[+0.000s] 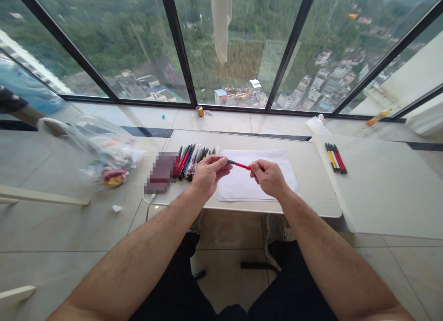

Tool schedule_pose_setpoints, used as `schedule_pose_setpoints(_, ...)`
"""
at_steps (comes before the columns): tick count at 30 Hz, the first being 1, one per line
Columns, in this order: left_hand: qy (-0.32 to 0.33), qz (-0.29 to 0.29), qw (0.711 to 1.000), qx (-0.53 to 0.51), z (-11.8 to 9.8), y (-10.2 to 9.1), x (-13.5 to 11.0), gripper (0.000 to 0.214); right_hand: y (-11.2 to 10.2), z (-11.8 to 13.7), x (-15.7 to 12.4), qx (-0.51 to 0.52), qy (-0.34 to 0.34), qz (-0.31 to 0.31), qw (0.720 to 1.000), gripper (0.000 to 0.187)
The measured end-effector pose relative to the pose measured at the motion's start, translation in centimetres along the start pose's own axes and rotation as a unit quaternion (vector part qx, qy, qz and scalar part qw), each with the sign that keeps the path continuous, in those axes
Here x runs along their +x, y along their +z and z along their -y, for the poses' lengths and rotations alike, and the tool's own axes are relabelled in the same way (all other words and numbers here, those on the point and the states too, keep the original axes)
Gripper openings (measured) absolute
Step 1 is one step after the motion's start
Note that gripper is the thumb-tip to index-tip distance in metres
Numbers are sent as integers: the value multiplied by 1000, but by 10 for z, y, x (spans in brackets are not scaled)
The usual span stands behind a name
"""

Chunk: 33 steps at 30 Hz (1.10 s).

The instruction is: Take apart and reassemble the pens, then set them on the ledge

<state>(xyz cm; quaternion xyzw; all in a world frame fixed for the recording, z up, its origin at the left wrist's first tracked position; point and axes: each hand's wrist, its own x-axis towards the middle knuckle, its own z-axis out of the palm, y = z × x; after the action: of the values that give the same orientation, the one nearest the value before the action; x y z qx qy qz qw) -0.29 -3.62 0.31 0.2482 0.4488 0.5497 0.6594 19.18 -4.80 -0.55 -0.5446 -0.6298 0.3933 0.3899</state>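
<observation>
A red pen with a dark end is stretched between my hands above the white paper. My left hand pinches its dark end. The red end sits between the thumb and fingers of my right hand. Just behind my left hand, a row of many pens in red, blue, black and clear lies on the low table. Part of that row is hidden by the hand.
A blurred-out dark red item with a cable lies left of the pens. Several yellow, black and red pens rest on a white board at right. A plastic bag stands left; a small can is by the window.
</observation>
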Motion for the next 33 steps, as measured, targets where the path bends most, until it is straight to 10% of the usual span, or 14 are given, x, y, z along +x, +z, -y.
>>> schedule_pose_setpoints(33,30,25,998,52,1,2,-2,27,3,7,-4,-90,-29,-5,995,28)
